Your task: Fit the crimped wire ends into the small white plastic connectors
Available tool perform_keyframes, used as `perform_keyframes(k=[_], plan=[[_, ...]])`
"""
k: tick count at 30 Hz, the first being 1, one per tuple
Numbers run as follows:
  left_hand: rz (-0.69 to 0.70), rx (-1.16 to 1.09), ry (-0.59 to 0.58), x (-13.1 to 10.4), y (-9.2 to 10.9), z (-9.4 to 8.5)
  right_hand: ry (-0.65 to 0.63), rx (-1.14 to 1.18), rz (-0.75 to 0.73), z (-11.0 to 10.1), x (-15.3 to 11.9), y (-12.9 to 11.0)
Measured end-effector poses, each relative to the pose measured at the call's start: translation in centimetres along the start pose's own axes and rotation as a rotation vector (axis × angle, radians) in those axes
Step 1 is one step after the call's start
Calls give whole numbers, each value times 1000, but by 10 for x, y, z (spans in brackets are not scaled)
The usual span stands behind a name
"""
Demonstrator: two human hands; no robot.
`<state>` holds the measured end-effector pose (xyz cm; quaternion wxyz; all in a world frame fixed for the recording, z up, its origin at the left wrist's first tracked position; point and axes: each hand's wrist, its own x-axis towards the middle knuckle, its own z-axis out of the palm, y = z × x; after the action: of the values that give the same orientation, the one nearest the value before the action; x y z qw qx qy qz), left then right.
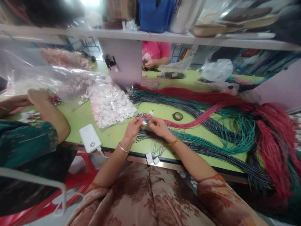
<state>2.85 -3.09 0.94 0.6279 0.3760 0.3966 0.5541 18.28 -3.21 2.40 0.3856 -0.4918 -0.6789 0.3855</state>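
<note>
Just below the middle of the frame, the person's left hand (pixel 134 128) and right hand (pixel 158 126) meet over the lime-green tabletop (pixel 113 133), fingertips of both pinched narrow on the metal-tipped end of a thin cord (pixel 144 123); a tiny white piece seems to sit in that pinch, though it is too small to be sure. That cord runs into the long bundle of red, teal and dark grey cords (pixel 211 125) sweeping off to the right side of the frame. To the left of the hands lies a clear plastic bag of small white tags (pixel 109 105), and a white power bank (pixel 90 138) sits near the table's front edge. Two loose white tags (pixel 152 159) rest right on that edge, so a nudge from a forearm could probably drop them. A co-worker's arm in a dark green patterned sleeve (pixel 35 138) works at the left of the frame. The bunched cords look easy to tangle if one is pulled sharply.
</note>
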Motion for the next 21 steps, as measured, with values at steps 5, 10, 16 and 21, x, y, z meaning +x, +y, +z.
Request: perform_keyframes(k=[5,10,16,21], plan=[[75,190,25,-4,-1,4,15,-15,-21,5,-2,5],[77,194,73,-4,-1,5,-35,-20,-57,6,-4,9],[38,280,31,-4,-3,-2,-97,-30,-30,2,2,18],[-88,366,10,1,4,-19,-142,-285,-105,-3,11,24]])
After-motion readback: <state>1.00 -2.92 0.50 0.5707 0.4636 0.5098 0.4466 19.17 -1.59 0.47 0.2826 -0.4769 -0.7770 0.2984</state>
